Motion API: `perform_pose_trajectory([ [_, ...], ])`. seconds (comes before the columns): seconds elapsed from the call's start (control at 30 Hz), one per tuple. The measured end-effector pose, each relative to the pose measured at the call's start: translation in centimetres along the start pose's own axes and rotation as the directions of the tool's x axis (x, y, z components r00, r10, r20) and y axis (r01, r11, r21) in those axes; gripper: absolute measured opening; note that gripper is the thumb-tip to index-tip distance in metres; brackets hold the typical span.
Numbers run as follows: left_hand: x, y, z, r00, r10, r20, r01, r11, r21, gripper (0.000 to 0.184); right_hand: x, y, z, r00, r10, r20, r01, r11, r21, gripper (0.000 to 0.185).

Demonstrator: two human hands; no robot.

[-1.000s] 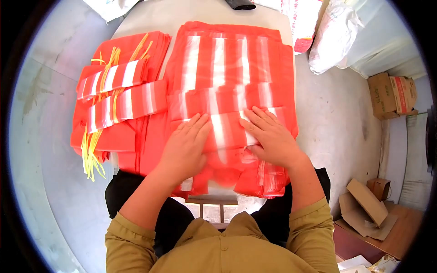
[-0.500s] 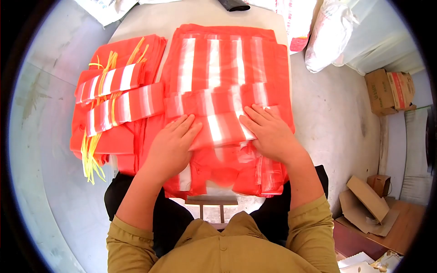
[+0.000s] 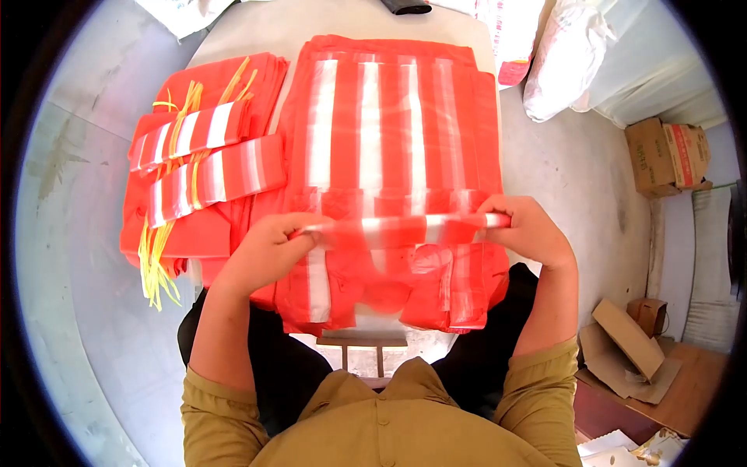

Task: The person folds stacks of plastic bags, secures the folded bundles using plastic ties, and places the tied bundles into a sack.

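Observation:
A folded red-and-white striped plastic bag (image 3: 401,230) is stretched level between my hands, slightly blurred. My left hand (image 3: 278,243) pinches its left end, and my right hand (image 3: 531,226) grips its right end with curled fingers. Beneath and beyond it lies a stack of red plastic bags (image 3: 393,124) with white stripes. The cut handles of these bags (image 3: 451,292) reach the near table edge. To the left, two folded striped bundles (image 3: 218,180) rest on another red stack (image 3: 187,241), with yellow ties (image 3: 158,268) across and below them.
The pale table (image 3: 257,35) carries both stacks. A dark object (image 3: 406,6) lies at its far edge. White sacks (image 3: 566,58) stand at the back right. Cardboard boxes (image 3: 668,156) and an open carton (image 3: 626,354) are on the right. A wooden stool (image 3: 362,342) shows below the table.
My hands lay flat on the folded bag; now they hold its two ends, farther apart. The fold has come nearer to me and is narrower, showing more of the stripes beyond.

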State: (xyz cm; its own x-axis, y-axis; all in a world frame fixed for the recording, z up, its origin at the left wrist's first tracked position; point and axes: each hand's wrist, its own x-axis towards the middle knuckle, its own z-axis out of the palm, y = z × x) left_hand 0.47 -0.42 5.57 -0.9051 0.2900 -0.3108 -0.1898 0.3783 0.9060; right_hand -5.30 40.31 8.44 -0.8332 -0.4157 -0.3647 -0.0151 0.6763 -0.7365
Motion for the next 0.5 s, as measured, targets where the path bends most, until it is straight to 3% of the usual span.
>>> perform_pose_trajectory([
  [0.07, 0.6, -0.5, -0.3, 0.991, -0.073, -0.111, 0.069, 0.997, -0.039, 0.028, 0.9, 1.1, 0.1, 0.993, 0.11, -0.047, -0.098, 0.973, 0.209, 0.008],
  [0.27, 0.9, -1.9, 0.2, 0.957, -0.079, -0.278, 0.034, 0.986, -0.164, 0.059, 2.7, 3.6, 2.0, 0.96, 0.13, -0.246, -0.031, 0.928, 0.371, 0.011],
  [0.37, 0.8, -1.8, 0.2, 0.944, -0.096, -0.317, 0.127, 0.989, 0.079, 0.063, 3.1, 4.0, 2.7, 0.946, 0.105, -0.308, 0.015, 0.932, 0.362, 0.015],
  [0.5, 1.3, -2.1, 1.1, 0.907, -0.022, -0.421, 0.1, 0.981, 0.164, 0.056, 3.6, 4.6, 3.2, 0.923, 0.08, -0.376, 0.02, 0.966, 0.257, 0.017],
])
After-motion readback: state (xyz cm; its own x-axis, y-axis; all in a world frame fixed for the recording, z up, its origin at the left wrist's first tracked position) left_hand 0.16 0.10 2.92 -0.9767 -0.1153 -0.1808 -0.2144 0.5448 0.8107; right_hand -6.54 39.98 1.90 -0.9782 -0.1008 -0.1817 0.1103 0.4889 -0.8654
